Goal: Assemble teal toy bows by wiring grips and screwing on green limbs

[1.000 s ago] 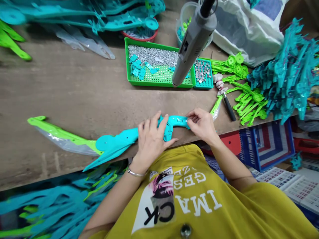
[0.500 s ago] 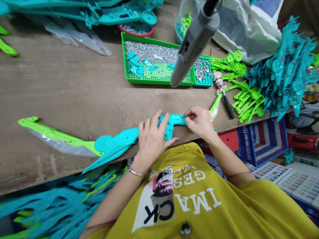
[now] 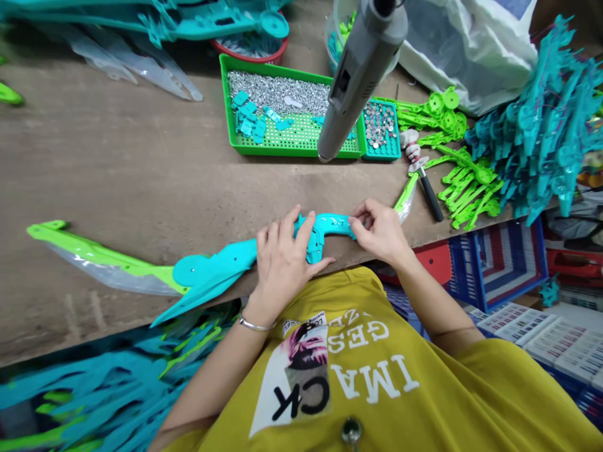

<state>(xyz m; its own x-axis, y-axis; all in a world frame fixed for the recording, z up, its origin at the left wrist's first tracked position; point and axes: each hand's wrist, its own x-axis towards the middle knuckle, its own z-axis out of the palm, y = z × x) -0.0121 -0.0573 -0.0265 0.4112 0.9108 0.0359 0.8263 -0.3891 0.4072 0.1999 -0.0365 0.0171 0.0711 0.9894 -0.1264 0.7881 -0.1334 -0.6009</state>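
A toy bow of teal plastic with bright green ends lies along the front edge of the table, a clear plastic piece under its left green limb. My left hand spans its middle, fingers over the far edge and thumb stretched along the near side, keeping hold of it. Thumb and index finger of my right hand are pinched together at the bow's curved teal section; anything small between the fingertips is hidden. Beyond that hand, another green end with clear plastic shows.
Behind the bow sit a green tray of silvery rivets and teal pieces and a small teal tray of metal caps. A grey electric screwdriver hangs above them. A black-handled tool, green parts and stacked teal parts lie right.
The view has shifted slightly, so the trays and bow appear a little farther left and the trays higher. Both hands keep nearly the same places on the bow, with small movements of the right fingers.
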